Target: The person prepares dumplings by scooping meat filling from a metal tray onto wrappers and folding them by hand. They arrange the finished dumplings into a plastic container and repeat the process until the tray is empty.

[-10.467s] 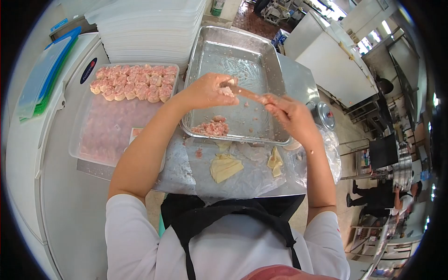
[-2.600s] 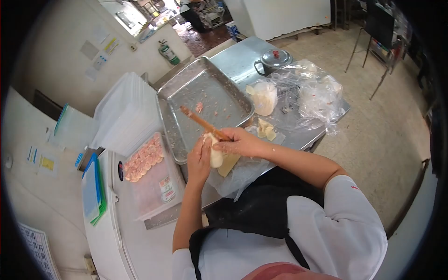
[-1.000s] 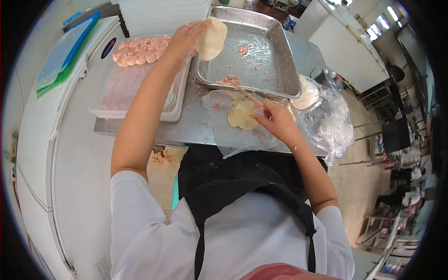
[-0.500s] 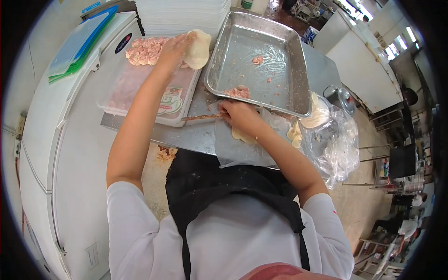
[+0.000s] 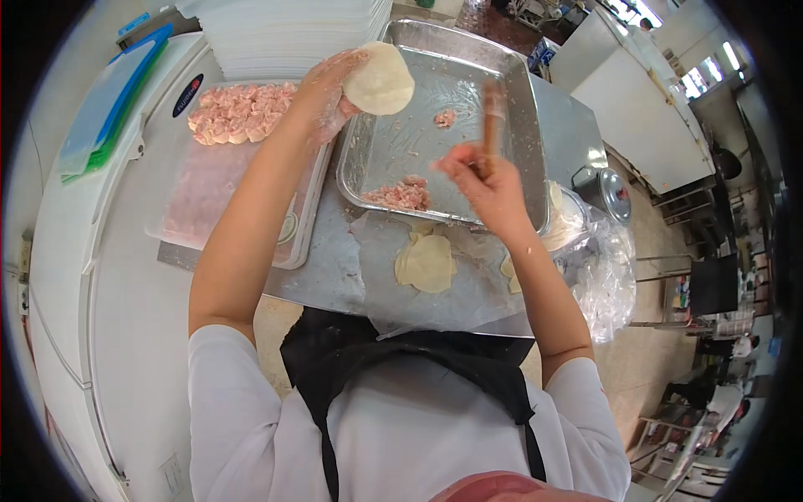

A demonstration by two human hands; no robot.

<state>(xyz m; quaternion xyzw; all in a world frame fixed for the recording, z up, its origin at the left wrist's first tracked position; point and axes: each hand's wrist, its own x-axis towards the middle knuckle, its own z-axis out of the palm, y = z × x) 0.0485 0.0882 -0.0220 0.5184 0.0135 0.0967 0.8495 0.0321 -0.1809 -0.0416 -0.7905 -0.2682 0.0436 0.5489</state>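
Note:
My left hand (image 5: 328, 94) holds a round pale dough wrapper (image 5: 381, 79) by its left edge, over the upper left corner of the metal tray (image 5: 535, 142). My right hand (image 5: 485, 180) is closed around a brown wooden stick (image 5: 492, 125), raised over the tray's right part and blurred at its tip. Pinkish minced meat (image 5: 401, 194) lies in the tray's near left corner, with a smaller lump (image 5: 444, 119) farther back. Rows of meat-filled dumplings (image 5: 238, 113) fill the far end of a plastic container (image 5: 209, 188) on the left. Loose wrappers (image 5: 425, 263) lie on plastic sheeting before the tray.
A stack of white foam trays (image 5: 284, 38) stands behind the container. To the right are a clear plastic bag (image 5: 606, 276) and a lidded metal pot (image 5: 611, 194). Colored boards (image 5: 117, 100) rest on the white freezer (image 5: 125, 276) at the left.
My left hand has moved right with the wrapper, over the tray's corner. My right hand has lifted from the tray's near edge, and the stick has swung from pointing left to upright.

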